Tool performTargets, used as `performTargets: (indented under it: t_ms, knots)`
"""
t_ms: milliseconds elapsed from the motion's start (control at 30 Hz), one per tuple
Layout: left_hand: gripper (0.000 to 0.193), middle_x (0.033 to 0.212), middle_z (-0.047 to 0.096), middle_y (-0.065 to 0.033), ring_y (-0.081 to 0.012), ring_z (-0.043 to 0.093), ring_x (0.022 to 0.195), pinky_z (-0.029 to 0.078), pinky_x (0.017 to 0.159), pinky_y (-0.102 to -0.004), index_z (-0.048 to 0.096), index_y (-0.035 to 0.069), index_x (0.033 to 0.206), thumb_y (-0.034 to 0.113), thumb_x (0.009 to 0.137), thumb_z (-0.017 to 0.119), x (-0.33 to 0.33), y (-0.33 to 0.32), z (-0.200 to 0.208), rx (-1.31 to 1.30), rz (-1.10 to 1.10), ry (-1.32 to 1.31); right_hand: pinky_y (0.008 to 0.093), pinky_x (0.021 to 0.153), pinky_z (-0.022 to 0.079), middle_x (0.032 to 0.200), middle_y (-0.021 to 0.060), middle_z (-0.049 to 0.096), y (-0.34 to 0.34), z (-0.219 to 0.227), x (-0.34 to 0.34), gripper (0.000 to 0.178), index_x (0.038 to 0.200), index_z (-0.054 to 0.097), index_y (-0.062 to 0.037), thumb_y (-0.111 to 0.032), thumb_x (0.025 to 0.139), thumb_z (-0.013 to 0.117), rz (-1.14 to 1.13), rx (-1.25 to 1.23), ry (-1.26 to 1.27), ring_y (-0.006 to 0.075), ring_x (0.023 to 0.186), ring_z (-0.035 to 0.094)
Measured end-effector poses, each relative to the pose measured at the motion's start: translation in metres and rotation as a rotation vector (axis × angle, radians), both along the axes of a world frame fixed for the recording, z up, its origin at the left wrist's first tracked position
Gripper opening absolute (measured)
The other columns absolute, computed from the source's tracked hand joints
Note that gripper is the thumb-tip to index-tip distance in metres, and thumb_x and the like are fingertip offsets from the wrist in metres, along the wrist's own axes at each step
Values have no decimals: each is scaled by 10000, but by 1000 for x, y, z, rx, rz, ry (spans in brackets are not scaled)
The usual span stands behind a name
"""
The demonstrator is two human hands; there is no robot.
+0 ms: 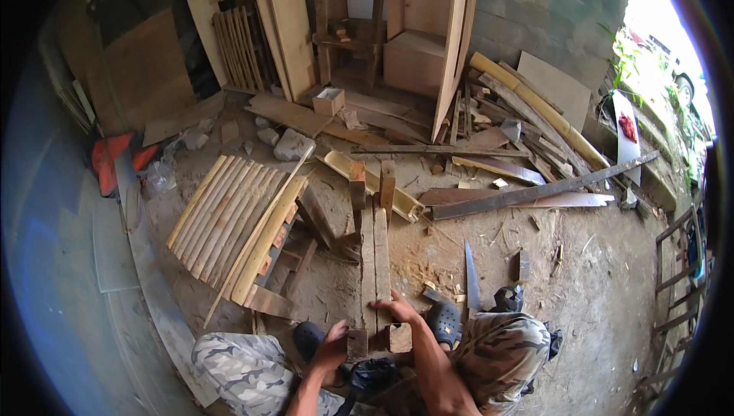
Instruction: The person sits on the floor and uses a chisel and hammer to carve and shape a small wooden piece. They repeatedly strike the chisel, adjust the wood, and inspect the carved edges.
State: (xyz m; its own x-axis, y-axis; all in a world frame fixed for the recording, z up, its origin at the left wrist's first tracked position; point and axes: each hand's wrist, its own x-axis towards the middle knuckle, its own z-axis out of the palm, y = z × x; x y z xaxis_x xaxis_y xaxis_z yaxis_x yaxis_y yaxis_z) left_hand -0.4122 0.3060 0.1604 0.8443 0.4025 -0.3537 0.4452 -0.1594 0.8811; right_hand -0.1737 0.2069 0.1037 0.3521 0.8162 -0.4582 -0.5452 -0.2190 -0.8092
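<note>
Between my knees stands a low wooden frame of two narrow beams side by side, with a slim gap between them. Short square posts rise at its far end, among them a right-hand post. At the near end are a dark left block and a paler right block. My left hand is curled against the outer side of the dark block; its fingers are partly hidden. My right hand lies over the right beam, fingers stretched toward the gap, with nothing seen in it.
A slatted bamboo seat on wooden legs stands at left. A handsaw blade and a small dark wood block lie right of my foot. A split bamboo piece, long planks and piled scrap lie beyond. Tall wooden cabinets stand behind.
</note>
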Motion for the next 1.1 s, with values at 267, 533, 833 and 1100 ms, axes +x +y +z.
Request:
performTargets:
  t_ms: [267,533,833,1100]
  knots:
    - [820,1284,557,-206,-374,545,1182,430,1023,-414,491,-4,1294,337,653,872,3,-26,16,343,-198,-80,327,936,495,1107,132,693,-1,-13,7,571,1294,459,74,-155,832,707,93,21,-106,198,1030,650]
    - [854,1197,610,-169,-338,604,1108,496,926,-402,505,31,1275,416,615,886,22,-59,16,354,135,11,333,907,505,1098,130,681,1,-16,0,514,1260,518,49,-148,831,724,1,-38,6,214,1012,649]
    - [918,1249,579,-194,-311,585,1171,475,978,-393,445,18,1324,464,643,868,20,-57,18,384,218,-23,368,881,523,1111,138,673,-1,-5,-7,514,1266,524,24,-148,831,738,-87,12,73,236,1014,654]
    - [683,1155,616,-141,-344,615,1044,506,900,-413,570,77,1188,358,637,859,22,-29,17,440,23,-100,356,832,534,1114,149,670,0,-1,-8,567,1260,519,41,-171,800,772,-88,-43,58,234,985,662]
